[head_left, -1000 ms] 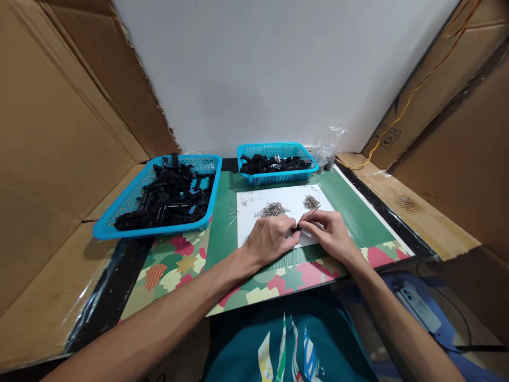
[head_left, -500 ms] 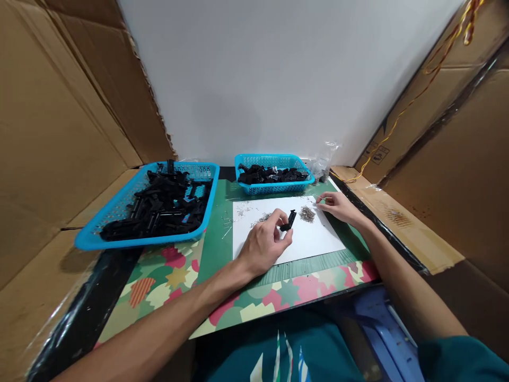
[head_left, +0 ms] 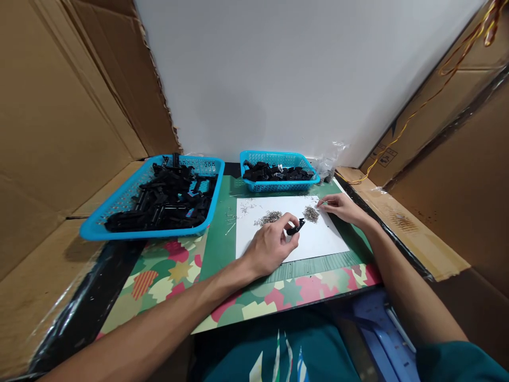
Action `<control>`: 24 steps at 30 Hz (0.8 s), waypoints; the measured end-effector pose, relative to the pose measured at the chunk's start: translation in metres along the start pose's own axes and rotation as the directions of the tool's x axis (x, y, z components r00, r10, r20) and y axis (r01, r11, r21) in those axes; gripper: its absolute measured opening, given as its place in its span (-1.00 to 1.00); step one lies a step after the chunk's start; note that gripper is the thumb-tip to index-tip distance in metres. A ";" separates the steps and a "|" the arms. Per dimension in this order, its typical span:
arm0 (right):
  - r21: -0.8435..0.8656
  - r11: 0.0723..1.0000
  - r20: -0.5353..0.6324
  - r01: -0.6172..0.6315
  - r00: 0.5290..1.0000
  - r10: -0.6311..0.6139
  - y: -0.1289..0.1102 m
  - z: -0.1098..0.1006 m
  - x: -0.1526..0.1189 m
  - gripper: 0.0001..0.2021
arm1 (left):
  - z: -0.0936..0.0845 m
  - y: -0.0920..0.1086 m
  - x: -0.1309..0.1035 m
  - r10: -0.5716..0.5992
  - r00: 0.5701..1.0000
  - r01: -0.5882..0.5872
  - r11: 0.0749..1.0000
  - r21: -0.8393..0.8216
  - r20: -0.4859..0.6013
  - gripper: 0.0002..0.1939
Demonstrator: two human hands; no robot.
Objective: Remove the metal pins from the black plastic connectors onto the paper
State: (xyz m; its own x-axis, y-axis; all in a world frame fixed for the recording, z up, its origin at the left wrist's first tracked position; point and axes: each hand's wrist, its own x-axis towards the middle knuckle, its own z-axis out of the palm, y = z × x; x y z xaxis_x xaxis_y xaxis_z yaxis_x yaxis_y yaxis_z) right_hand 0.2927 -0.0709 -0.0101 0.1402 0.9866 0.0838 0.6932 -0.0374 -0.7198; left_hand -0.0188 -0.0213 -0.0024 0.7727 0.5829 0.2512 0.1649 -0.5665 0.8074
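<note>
My left hand (head_left: pixel 274 244) pinches a small black plastic part (head_left: pixel 295 228) between thumb and fingers, just above the white sheet (head_left: pixel 326 241). My right hand (head_left: pixel 342 207) is closed at the fingertips beside the right-hand pile of tiny metal pieces (head_left: pixel 310 214). Something thin shows at those fingertips, too small to make out. Left of it, partly behind my left hand, lies a second pile of tiny metal pieces (head_left: pixel 267 218). More loose ones are scattered at the sheet's upper left corner and on the green mat (head_left: pixel 218 217).
A large blue basket (head_left: pixel 89 229) heaped with black plastic parts stands on the left. A smaller blue basket (head_left: pixel 280 187) of black parts is at the back, beside a clear plastic bag (head_left: pixel 328 167). Cardboard walls (head_left: pixel 449 164) flank the table; a yellow wire (head_left: pixel 401 132) hangs at right.
The black part has tilted from nearly upright to flatter in my left hand. My right fingertips have come closer to the right-hand metal pile. The whole view has shifted slightly.
</note>
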 end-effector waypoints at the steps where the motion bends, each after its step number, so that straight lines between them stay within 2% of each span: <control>1: 0.008 1.000 0.005 0.003 1.000 -0.003 -0.001 0.000 0.000 -0.54 | 0.000 0.000 0.000 0.004 1.000 -0.004 1.000 0.005 0.008 -0.82; 8: 0.063 0.998 0.033 0.002 0.999 -0.004 -0.002 0.005 0.001 -0.52 | 0.001 0.000 0.000 0.021 0.998 -0.023 0.999 0.037 0.053 -0.85; 13: 0.037 0.999 -0.009 -0.020 1.000 0.020 0.000 0.005 -0.001 -0.45 | 0.000 0.002 0.000 0.016 0.995 -0.024 0.997 0.080 0.094 -0.86; 24: 0.077 0.996 0.018 -0.054 0.998 0.052 0.001 0.003 -0.001 -0.51 | -0.002 0.004 -0.001 0.037 0.991 -0.051 0.993 0.106 0.127 -0.84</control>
State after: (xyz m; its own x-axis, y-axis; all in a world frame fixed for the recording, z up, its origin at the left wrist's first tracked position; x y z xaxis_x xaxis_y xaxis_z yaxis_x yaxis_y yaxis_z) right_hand 0.2912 -0.0714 -0.0123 0.1636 0.9860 0.0337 0.6284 -0.0778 -0.7740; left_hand -0.0206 -0.0230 0.0016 0.8500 0.4826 0.2114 0.1890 -0.6539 0.7325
